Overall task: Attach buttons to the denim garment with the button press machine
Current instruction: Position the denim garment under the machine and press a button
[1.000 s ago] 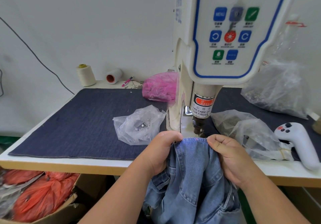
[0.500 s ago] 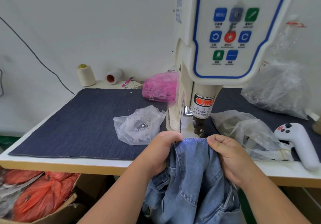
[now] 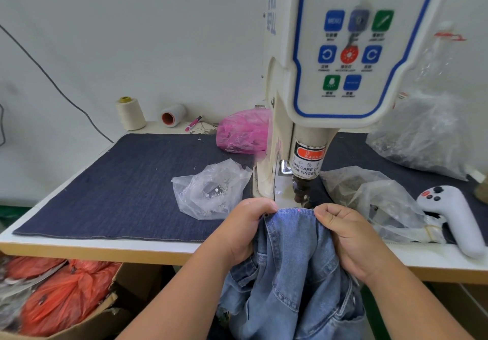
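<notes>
Head view, left to right: one cardboard box (image 3: 79,321) of orange-red bags under the table (image 3: 105,250), two thread spools, one upright (image 3: 130,114) and one lying on its side (image 3: 173,115), one pink marker (image 3: 193,123), one dark denim mat (image 3: 118,181), one clear bag (image 3: 211,191) holding small metal buttons, one pink bag (image 3: 244,131), one button press machine (image 3: 343,62), two more clear bags (image 3: 375,199) and (image 3: 422,139), and one white handheld controller (image 3: 454,218).

The denim garment (image 3: 290,273) is light blue, wrinkled and stitched along its seams. It hangs over the table's front edge, with its folded top edge just below the machine's dark punch; a small red dot shows on that edge.

The left hand (image 3: 245,231) and right hand (image 3: 348,239) each grip that top edge, fingers curled over the fabric, so the edge lies stretched between them.
</notes>
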Demonstrator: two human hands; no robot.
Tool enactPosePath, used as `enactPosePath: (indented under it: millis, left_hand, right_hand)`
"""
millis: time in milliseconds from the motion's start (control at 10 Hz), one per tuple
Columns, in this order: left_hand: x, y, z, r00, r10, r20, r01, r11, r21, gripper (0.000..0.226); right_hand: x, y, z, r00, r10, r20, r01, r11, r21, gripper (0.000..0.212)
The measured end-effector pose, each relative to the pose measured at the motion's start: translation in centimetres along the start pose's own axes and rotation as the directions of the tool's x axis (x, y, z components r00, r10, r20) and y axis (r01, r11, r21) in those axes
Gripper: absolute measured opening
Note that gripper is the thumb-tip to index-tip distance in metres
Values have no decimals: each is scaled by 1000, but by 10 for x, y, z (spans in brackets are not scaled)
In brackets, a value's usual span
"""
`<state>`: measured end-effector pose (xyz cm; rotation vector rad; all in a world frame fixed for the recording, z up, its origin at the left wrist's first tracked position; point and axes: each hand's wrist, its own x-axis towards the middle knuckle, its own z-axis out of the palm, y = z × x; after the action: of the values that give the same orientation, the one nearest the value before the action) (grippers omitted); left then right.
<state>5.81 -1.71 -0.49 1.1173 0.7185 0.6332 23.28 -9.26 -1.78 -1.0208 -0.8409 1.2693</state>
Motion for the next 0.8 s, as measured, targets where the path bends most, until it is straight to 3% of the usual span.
enactPosePath:
  millis: [400, 800]
  left_hand:
    - [1, -1, -1, 1000, 12, 0, -12, 1000, -17, 12]
    - [2, -2, -1, 1000, 18, 0, -18, 1000, -21, 18]
  right_hand:
    - [1, 2, -2, 1000, -3, 8, 3, 1000, 9, 19]
    - [3, 4, -3, 999, -22, 25, 22, 999, 28, 20]
